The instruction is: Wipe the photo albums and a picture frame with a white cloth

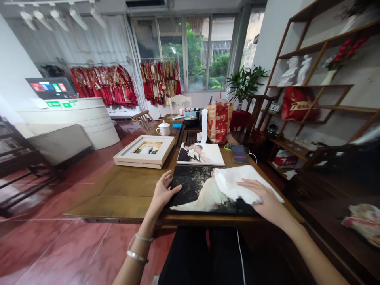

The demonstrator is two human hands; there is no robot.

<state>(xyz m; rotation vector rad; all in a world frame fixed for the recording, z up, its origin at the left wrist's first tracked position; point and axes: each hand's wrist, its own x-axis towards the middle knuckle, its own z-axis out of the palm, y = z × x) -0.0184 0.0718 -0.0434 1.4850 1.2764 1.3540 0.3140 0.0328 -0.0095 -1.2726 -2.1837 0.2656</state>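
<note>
A dark photo panel [192,180] showing a figure in a long pale dress lies flat at the table's near edge. Bunched over its right part is a white cloth [234,180], which covers some of the picture. My right hand [259,196] holds this cloth against the panel, fingers pointing left across it. At the panel's left edge is my left hand [166,190], open, thumb spread from the fingers and nothing inside it. Just behind lies a lighter wedding photo panel [208,154]. Stacked pale frames [144,150], the top one with a small picture, are farther left.
The wooden table [118,194] also carries a lidded white cup [163,128], a red-and-tan paper bag [219,122], a white paper strip [204,126] and a phone [240,153] on a cable. A dark wooden chair [255,114] and shelves stand at the right.
</note>
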